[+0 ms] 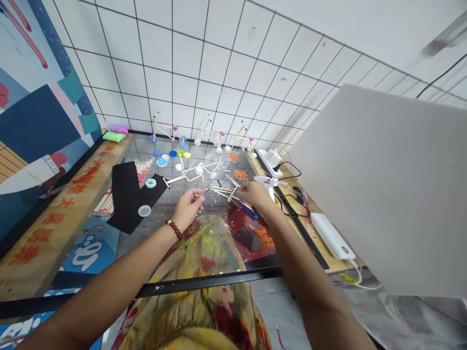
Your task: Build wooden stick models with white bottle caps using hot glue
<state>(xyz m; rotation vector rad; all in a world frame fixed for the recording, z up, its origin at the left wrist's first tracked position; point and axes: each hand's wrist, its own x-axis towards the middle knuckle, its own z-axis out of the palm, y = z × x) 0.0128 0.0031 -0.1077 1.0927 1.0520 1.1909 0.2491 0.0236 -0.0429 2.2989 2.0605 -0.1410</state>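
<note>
My left hand [188, 208], a beaded bracelet at its wrist, is held over the glass tabletop with thumb and fingers pinched together. A small dark sliver shows at its fingertips, too small to name. My right hand [252, 193] is closed beside a small pile of thin wooden sticks [223, 191]; what its fingers hold is hidden. A blue utility knife [248, 210] lies under the right wrist, and a white glue gun [268, 182] is just beyond that hand. Ahead of the left hand lies a wooden stick frame [189, 173] with white caps.
Three stick models [174, 133] with pink and white or blue caps stand along the tiled wall. Loose bottle caps [161, 162], black sheet material [127, 199] and packaged sticks [109, 198] are at left. A power strip [269, 163] and white box [332, 236] are at right.
</note>
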